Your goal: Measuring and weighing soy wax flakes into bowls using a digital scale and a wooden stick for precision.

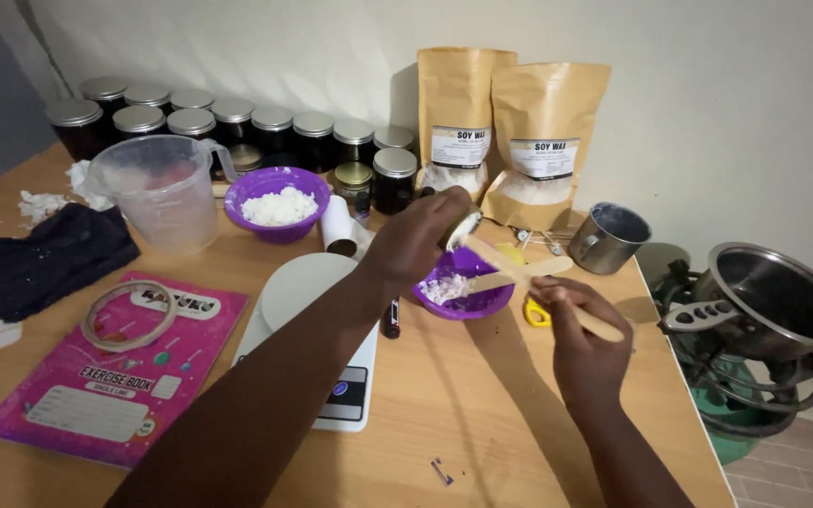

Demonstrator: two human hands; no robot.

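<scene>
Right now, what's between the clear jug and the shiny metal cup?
In the head view, between the clear jug and metal cup: a purple bowl of white flakes, small jars, two brown pouches.

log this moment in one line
left hand: tilts small jar | right hand: wooden stick | below: purple bowl

Two tan paper pouches [510, 132] stand side by side against the far wall, each with a white rectangular label [544, 158] and a clear window below. Near left on the desk [482, 414] lies a pink book [119, 376] with white label patches.
</scene>
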